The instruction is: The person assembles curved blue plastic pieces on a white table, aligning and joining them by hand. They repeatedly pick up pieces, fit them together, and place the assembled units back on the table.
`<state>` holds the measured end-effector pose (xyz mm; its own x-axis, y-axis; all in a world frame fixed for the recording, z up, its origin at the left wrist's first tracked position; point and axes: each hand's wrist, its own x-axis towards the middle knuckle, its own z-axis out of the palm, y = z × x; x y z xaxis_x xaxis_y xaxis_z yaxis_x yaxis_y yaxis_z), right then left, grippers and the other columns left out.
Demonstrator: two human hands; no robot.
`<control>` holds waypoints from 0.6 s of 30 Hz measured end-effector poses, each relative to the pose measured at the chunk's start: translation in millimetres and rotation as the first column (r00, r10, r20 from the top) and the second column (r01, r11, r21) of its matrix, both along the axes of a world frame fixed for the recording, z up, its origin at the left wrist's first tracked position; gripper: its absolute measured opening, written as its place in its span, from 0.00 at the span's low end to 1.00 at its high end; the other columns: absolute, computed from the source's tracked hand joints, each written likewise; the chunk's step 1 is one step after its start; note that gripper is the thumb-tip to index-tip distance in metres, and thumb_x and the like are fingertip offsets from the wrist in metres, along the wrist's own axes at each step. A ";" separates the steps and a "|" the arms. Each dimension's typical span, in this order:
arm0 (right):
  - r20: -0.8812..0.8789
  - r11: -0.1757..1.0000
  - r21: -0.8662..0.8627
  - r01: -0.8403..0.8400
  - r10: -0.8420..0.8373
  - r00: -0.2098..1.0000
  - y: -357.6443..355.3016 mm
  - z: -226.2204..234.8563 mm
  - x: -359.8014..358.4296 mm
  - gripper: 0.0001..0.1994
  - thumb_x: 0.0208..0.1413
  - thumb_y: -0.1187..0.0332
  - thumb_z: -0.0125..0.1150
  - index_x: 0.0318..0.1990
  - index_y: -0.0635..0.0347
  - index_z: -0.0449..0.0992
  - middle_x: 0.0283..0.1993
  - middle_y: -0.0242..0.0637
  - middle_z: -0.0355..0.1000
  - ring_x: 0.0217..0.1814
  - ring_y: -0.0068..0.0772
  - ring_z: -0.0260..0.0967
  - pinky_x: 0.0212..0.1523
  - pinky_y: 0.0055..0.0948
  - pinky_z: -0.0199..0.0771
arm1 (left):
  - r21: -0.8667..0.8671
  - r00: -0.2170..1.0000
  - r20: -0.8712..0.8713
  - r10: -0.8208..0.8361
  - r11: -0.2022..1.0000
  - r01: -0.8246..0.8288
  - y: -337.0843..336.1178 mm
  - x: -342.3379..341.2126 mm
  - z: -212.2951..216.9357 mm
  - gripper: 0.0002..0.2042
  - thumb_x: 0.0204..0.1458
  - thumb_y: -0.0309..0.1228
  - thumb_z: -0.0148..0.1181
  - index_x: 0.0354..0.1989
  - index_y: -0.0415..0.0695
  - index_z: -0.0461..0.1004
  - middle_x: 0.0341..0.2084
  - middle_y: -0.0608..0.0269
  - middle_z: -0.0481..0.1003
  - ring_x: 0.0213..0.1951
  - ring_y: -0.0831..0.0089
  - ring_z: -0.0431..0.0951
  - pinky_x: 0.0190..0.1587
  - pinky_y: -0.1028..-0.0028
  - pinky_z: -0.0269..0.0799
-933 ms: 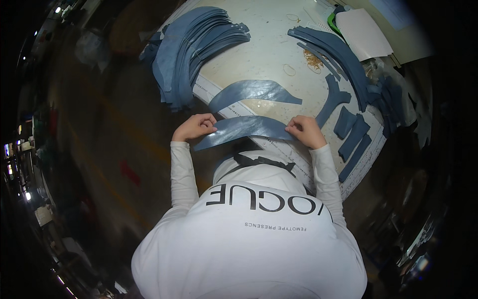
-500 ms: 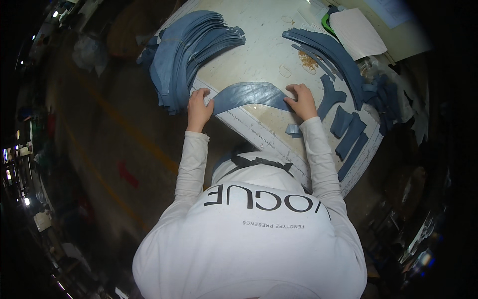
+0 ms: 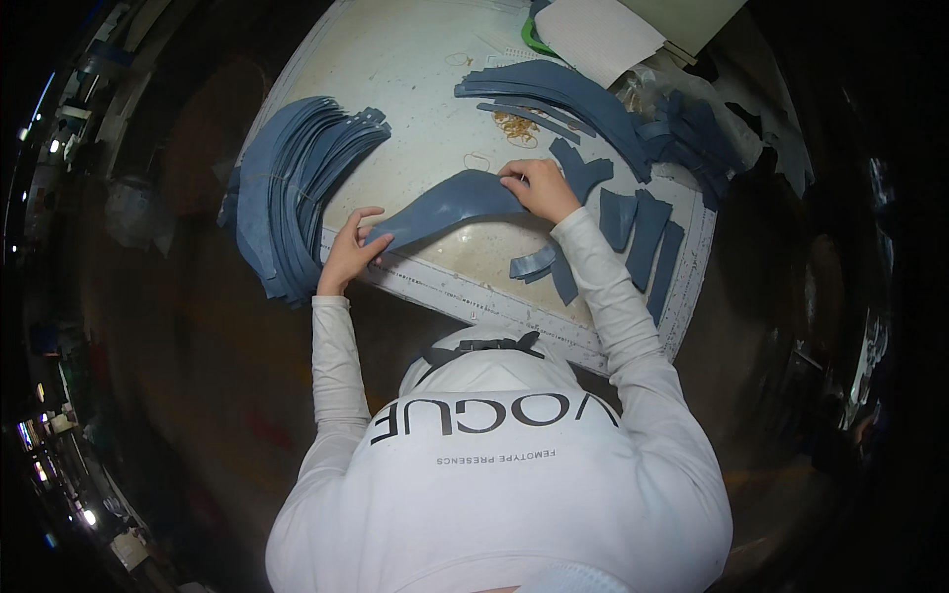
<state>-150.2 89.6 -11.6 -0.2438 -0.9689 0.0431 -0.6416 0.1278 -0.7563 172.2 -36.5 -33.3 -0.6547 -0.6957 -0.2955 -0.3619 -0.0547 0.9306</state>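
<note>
While the left hand (image 3: 348, 252) pinches one end of a curved blue piece (image 3: 450, 205) (flat on the table (image 3: 415, 79)), the right hand (image 3: 539, 188) presses its other end, beside the fanned stack (image 3: 292, 193).

Pale worktable (image 3: 415, 69) above a dim brown floor (image 3: 188, 395).

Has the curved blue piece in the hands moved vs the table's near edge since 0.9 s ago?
Yes. The curved blue piece was at the near edge of the table; now both hands, left hand and right hand, have it farther in, toward the middle.
</note>
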 end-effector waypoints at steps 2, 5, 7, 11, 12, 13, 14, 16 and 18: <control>-0.055 0.985 -0.143 0.093 -0.101 0.993 2.5 22.6 -29.7 0.08 0.49 0.69 0.63 0.35 0.62 0.80 0.31 0.45 0.77 0.31 0.43 0.76 0.37 0.32 0.74 | 0.081 0.995 -0.095 -0.004 0.997 0.012 -18.5 -31.0 26.2 0.21 0.53 0.24 0.61 0.55 0.43 0.65 0.30 0.65 0.77 0.24 0.84 0.69 0.28 0.86 0.64; 0.078 0.927 -0.285 0.244 -0.231 0.970 9.3 46.9 -83.1 0.09 0.54 0.67 0.63 0.39 0.63 0.79 0.30 0.34 0.77 0.32 0.17 0.71 0.37 0.18 0.71 | 0.025 0.954 -0.299 0.014 1.000 -0.007 -47.4 -86.3 65.5 0.21 0.53 0.25 0.61 0.56 0.41 0.66 0.33 0.65 0.77 0.26 0.84 0.72 0.29 0.85 0.65; 0.302 0.893 -0.280 0.353 -0.268 0.915 11.3 51.7 -121.0 0.10 0.56 0.69 0.62 0.41 0.67 0.78 0.36 0.30 0.76 0.38 0.15 0.70 0.41 0.16 0.70 | -0.067 0.920 -0.391 0.029 0.996 -0.060 -63.7 -123.1 88.4 0.20 0.54 0.27 0.60 0.55 0.41 0.66 0.37 0.63 0.77 0.34 0.79 0.76 0.39 0.80 0.70; 0.460 0.823 -0.245 0.512 -0.366 0.809 26.0 20.9 -189.9 0.12 0.54 0.71 0.63 0.44 0.68 0.77 0.39 0.35 0.77 0.41 0.19 0.72 0.44 0.18 0.70 | -0.345 0.900 -0.430 0.074 0.907 -0.240 -69.6 -174.1 110.3 0.16 0.56 0.30 0.58 0.52 0.42 0.70 0.42 0.61 0.77 0.41 0.77 0.76 0.44 0.79 0.69; 0.440 0.801 -0.166 0.575 -0.462 0.770 29.2 3.9 -203.1 0.12 0.54 0.70 0.63 0.43 0.67 0.78 0.39 0.36 0.77 0.41 0.20 0.73 0.45 0.19 0.70 | -0.404 0.895 -0.440 0.068 0.875 -0.265 -67.6 -183.7 110.5 0.15 0.57 0.31 0.58 0.52 0.43 0.71 0.43 0.61 0.77 0.41 0.78 0.75 0.44 0.80 0.68; 0.426 0.778 -0.116 0.617 -0.522 0.739 32.2 -16.7 -212.1 0.12 0.53 0.69 0.64 0.43 0.66 0.78 0.40 0.36 0.78 0.42 0.22 0.74 0.45 0.20 0.70 | -0.425 0.904 -0.426 0.041 0.873 -0.240 -60.1 -187.8 106.2 0.13 0.57 0.31 0.58 0.49 0.43 0.73 0.43 0.62 0.77 0.43 0.77 0.75 0.47 0.78 0.67; 0.418 0.733 -0.037 0.679 -0.606 0.677 35.4 -37.9 -219.3 0.12 0.53 0.68 0.64 0.43 0.65 0.79 0.40 0.37 0.78 0.42 0.23 0.74 0.45 0.21 0.70 | -0.409 0.920 -0.392 0.032 0.889 -0.205 -50.5 -192.0 98.9 0.12 0.56 0.30 0.58 0.47 0.43 0.73 0.41 0.62 0.78 0.42 0.76 0.76 0.46 0.77 0.69; 0.120 0.693 0.079 0.717 -0.720 0.683 44.3 -74.2 -229.6 0.12 0.51 0.62 0.65 0.40 0.58 0.81 0.40 0.37 0.79 0.43 0.28 0.76 0.46 0.25 0.71 | -0.389 0.935 -0.354 -0.008 0.911 -0.140 -23.2 -200.7 77.3 0.09 0.54 0.29 0.59 0.43 0.42 0.74 0.38 0.63 0.79 0.38 0.75 0.78 0.42 0.75 0.73; 0.275 0.709 -0.007 0.705 -0.677 0.683 47.2 -96.2 -236.2 0.13 0.50 0.62 0.66 0.41 0.58 0.81 0.40 0.39 0.79 0.43 0.29 0.77 0.46 0.25 0.72 | -0.375 0.961 -0.272 -0.045 0.925 -0.063 8.9 -207.2 54.0 0.09 0.56 0.30 0.57 0.43 0.40 0.73 0.36 0.62 0.79 0.36 0.74 0.79 0.38 0.76 0.74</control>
